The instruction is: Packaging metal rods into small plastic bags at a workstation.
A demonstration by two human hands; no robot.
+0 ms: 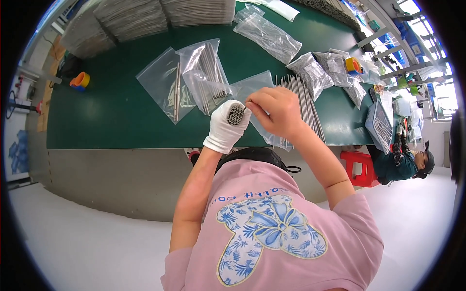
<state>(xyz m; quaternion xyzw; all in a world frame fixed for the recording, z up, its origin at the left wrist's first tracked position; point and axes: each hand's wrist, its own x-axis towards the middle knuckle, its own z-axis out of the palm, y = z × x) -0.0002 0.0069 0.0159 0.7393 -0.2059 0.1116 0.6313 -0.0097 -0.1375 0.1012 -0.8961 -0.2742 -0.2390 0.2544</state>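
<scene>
Here I am at the near edge of the green desk [102, 123], a bundle of metal tubes [235, 114] standing in my left hand [223, 132], open ends facing up at me. That gloved hand is wrapped snugly round it, fingers closed. In comes the right hand [279, 111], bare, thumb and forefinger pinched together right at the bundle's right rim. Is there a thin tip between them? Something dark seems to be there, but it is too small for me to be sure.

So the step in hand looks like working on the tube ends, one spot at a time. The next move, I'd judge, calls for a steady left grip so nothing slides out, and a light, exact pinch on the right.

Just beyond my left hand lie a clear bag [153, 75] with a few rods on it and another clear bag [191, 52] with more inside. To the right of my bare hand, a row of loose rods [306, 104]; farther right, filled silvery bags [310, 72].
</scene>
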